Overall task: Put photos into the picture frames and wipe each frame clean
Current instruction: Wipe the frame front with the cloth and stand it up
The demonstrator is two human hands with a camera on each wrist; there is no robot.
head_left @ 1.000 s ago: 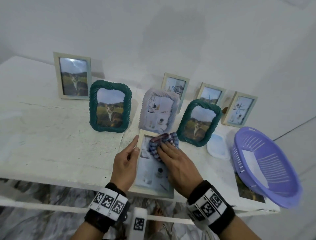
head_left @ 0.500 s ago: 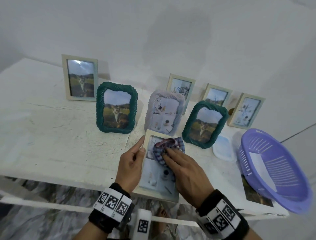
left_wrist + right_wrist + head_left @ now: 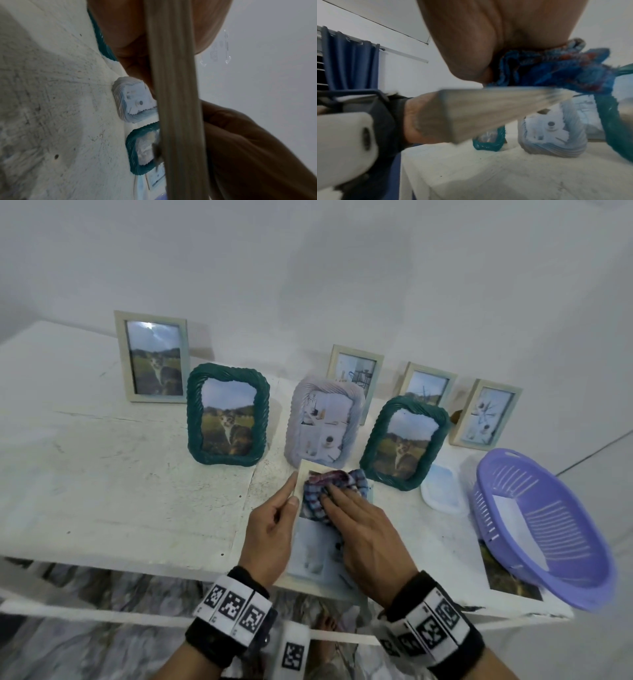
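Cream frame held at desk near edge, left side gripped by left hand, thumb on front. Checked cloth pressed on glass by right hand, fingers flat. Purple basket set at right. Filled frames stood upright behind: green frame, pale ribbed frame.
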